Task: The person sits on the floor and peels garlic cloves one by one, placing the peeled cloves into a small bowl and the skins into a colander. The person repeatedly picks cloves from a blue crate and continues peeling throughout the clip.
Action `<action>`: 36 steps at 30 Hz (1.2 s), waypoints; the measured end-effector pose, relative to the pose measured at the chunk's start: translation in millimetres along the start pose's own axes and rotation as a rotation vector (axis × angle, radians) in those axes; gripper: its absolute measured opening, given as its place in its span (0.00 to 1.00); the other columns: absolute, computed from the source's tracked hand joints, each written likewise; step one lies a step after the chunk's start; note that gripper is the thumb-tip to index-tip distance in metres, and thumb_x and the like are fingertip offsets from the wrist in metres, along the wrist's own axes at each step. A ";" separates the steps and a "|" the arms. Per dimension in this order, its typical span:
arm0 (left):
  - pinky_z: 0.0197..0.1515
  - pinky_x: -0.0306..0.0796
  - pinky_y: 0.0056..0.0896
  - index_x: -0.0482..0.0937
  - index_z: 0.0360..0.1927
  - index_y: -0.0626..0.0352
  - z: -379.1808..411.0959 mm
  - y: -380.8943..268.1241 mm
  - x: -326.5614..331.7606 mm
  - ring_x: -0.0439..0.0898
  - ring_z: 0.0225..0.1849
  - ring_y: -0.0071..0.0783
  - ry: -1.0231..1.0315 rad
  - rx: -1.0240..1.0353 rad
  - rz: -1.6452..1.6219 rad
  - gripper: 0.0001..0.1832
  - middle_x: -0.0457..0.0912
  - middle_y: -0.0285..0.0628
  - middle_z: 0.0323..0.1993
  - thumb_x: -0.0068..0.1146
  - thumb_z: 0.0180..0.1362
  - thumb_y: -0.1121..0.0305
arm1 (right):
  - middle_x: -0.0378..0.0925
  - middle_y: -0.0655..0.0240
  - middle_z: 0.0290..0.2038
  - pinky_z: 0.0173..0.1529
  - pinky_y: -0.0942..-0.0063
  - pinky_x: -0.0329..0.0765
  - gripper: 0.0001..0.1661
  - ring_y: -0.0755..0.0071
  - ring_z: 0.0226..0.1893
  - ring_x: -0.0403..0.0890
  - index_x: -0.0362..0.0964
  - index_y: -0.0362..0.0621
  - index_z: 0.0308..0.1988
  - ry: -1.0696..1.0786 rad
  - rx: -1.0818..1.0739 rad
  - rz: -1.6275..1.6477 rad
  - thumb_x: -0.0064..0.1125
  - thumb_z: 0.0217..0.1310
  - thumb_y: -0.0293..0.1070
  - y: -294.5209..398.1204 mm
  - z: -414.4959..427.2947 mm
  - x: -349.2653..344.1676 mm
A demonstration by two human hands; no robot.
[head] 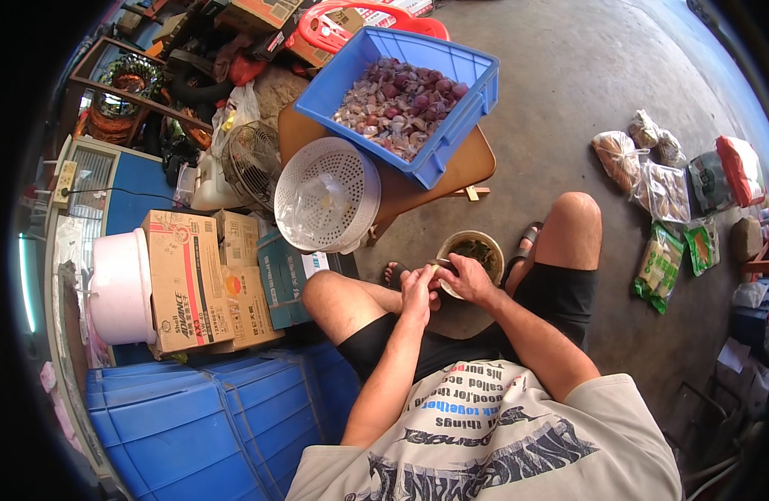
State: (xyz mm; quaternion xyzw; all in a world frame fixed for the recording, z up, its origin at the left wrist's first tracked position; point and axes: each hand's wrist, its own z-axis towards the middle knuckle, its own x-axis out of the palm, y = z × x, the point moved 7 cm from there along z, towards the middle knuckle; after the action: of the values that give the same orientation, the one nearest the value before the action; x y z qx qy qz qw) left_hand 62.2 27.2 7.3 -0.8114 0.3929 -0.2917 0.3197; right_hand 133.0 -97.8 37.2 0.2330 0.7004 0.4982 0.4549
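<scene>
My left hand (417,292) grips a small pale piece (435,268), possibly a peeled clove, between thumb and fingers. My right hand (471,280) meets it there, its fingers closed around a thin dark tool (446,263) that looks like a small knife; fingers hide most of it. Both hands are over the near left side of a round pail (498,247) holding brown and green scraps. Beyond the pail, a blue plastic crate (394,164) of reddish-purple shallots or onions (415,100) and loose skins rests on a brown wooden stool or small table (478,156).
A white perforated basket (368,188) with a clear plastic bag (318,200) inside leans at the crate's near left. Cardboard cartons (182,275) and blue bins (171,419) stand at my left. Several bagged goods (663,188) lie on the floor at right. A metal fan (249,160) stands behind the cartons.
</scene>
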 end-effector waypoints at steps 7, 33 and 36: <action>0.19 0.61 0.14 0.73 0.34 0.58 -0.5 1.8 1.7 0.70 0.23 0.15 0.011 -0.026 -0.101 0.09 0.75 0.31 0.25 0.52 0.63 0.63 | 0.75 0.48 0.27 0.35 0.57 0.74 0.18 0.43 0.32 0.77 0.70 0.38 0.29 -0.027 -0.082 -0.051 0.56 0.55 0.44 3.4 0.0 -1.3; 0.27 0.65 0.21 0.74 0.47 0.60 5.6 -2.8 3.1 0.73 0.27 0.19 0.163 -0.078 -0.338 0.12 0.75 0.31 0.28 0.47 0.65 0.65 | 0.75 0.46 0.28 0.36 0.58 0.73 0.16 0.42 0.33 0.77 0.68 0.35 0.32 0.010 -0.016 0.167 0.53 0.54 0.39 -1.7 -0.3 1.4; 0.27 0.64 0.20 0.74 0.47 0.57 6.5 -0.7 2.8 0.75 0.29 0.19 0.169 -0.068 -0.326 0.11 0.78 0.31 0.31 0.49 0.64 0.66 | 0.74 0.48 0.28 0.35 0.59 0.72 0.18 0.44 0.32 0.77 0.68 0.37 0.34 0.010 -0.042 0.139 0.56 0.55 0.42 -2.3 -0.3 4.3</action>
State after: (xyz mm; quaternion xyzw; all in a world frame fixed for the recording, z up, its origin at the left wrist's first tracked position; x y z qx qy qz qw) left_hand 68.7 27.1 4.4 -0.8472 0.2913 -0.3932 0.2068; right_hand 131.0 -95.5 33.4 0.2691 0.6743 0.5441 0.4205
